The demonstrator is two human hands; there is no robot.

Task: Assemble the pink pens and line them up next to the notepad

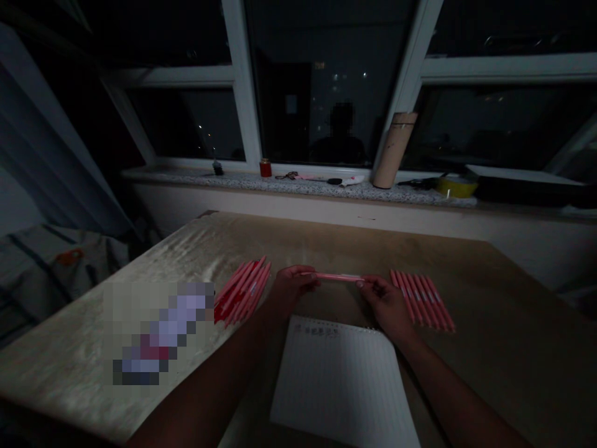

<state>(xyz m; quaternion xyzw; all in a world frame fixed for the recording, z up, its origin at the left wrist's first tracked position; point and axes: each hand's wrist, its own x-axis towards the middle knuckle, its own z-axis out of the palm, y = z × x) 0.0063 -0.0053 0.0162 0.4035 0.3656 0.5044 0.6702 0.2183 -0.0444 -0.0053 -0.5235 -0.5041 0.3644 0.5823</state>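
Observation:
A slim pink pen (336, 277) lies level between my two hands above the table. My left hand (295, 281) pinches its left end, and my right hand (381, 297) pinches the right end. Left of my left hand, a loose heap of pink pens (247, 289) rests on something red. Beyond my right hand, several pink pens (422, 300) lie side by side in a slanted row. A lined notepad (342, 379) with some handwriting near its top edge sits between my forearms.
The brown table (340, 239) stands against a windowsill (242, 180). On the sill are a tall beige cylinder (394, 152), a small red jar (265, 168), scissors (286, 176) and a roll of yellow tape (456, 186). A blurred-out object (165, 333) lies at the table's left.

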